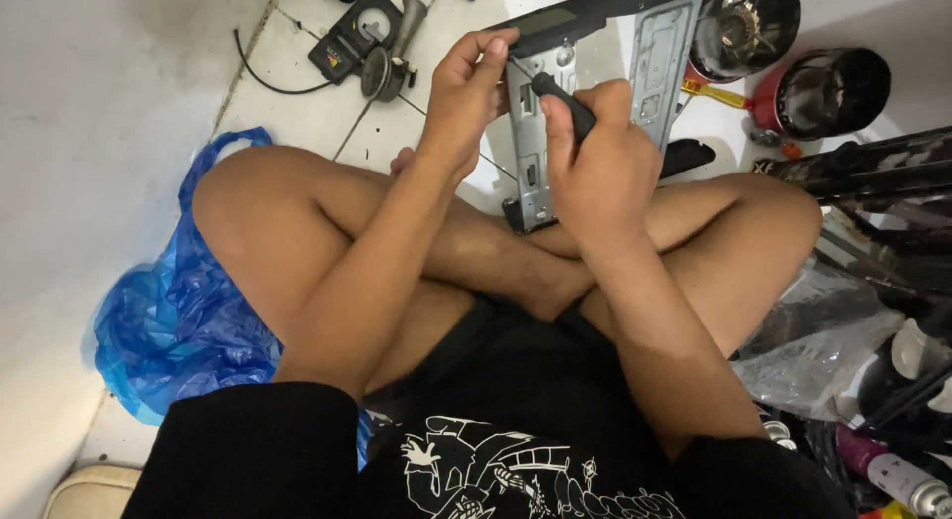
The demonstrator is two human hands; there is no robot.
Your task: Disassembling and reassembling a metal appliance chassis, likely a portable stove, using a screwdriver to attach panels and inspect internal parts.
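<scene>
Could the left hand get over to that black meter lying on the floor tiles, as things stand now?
Probably yes. The left hand steadies the grey metal panel and the black meter lies on open tile just up and left of it, with only the grinder-like tool beside it. It would have to let go of the panel first.

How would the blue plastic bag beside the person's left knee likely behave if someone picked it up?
The blue plastic bag looks thin and crumpled, so it would probably be floppy and sag. Its glossy film may feel slippery. It bulges on the tiled floor, so it likely holds something, though its weight is unclear.
</scene>
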